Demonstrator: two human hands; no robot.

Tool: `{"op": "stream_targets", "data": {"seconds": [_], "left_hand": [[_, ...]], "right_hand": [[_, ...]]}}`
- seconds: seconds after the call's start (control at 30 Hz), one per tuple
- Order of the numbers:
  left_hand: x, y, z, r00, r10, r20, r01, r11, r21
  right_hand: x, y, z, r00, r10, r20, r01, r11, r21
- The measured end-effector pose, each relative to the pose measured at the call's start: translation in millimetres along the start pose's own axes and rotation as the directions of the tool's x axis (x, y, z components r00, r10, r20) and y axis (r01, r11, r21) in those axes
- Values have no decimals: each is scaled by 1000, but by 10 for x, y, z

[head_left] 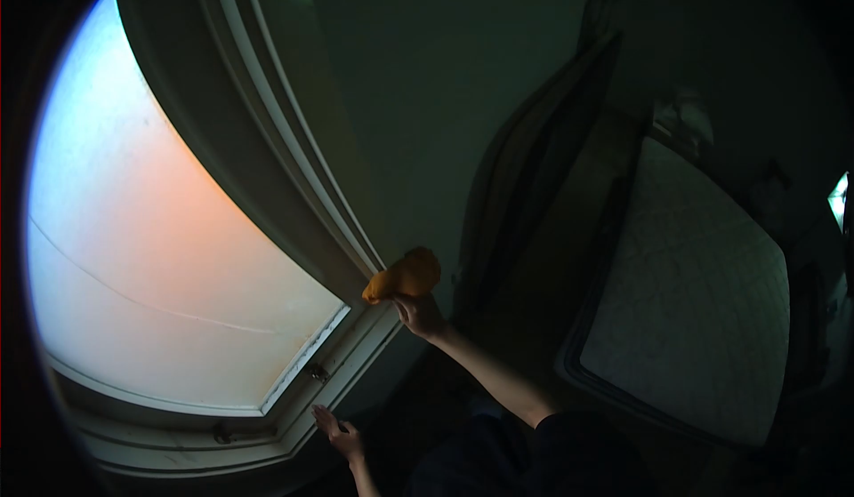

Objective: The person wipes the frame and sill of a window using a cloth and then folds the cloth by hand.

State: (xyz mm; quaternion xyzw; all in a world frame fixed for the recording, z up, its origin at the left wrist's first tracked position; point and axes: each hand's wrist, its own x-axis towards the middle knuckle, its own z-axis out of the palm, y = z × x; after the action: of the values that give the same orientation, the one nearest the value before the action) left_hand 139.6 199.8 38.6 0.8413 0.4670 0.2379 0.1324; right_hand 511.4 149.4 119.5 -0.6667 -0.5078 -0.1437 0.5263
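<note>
My right hand [421,314] is closed on an orange-yellow cloth [409,275], bunched up and held against or just beside the white window frame [307,155]. Whether the cloth touches the frame is hard to make out. Lower down, my left hand [341,435] is open with its fingers apart, next to the outer edge of the window sill [294,439], and nothing is in it. A bright, frosted-looking window pane [178,257] fills the left side of the view, with a thin line running across its lower part.
Small metal fittings, one a latch [318,372], sit on the lower frame. At the right stands a bed or mattress [689,292] with a pale quilted surface. A dark, curved panel [543,141] is behind my right arm. The room is dim.
</note>
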Motion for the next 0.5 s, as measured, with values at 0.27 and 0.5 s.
{"op": "stream_targets", "data": {"seconds": [0.27,0.5], "left_hand": [[-21,-155,134,1000,-11,-25,11,1000,-1],[-53,-146,126,987,27,-157,-42,995,-91]], "right_hand": [[257,-79,-240,994,-74,75,64,989,131],[3373,-1814,-1575,806,-564,-182,523,821,-228]]}}
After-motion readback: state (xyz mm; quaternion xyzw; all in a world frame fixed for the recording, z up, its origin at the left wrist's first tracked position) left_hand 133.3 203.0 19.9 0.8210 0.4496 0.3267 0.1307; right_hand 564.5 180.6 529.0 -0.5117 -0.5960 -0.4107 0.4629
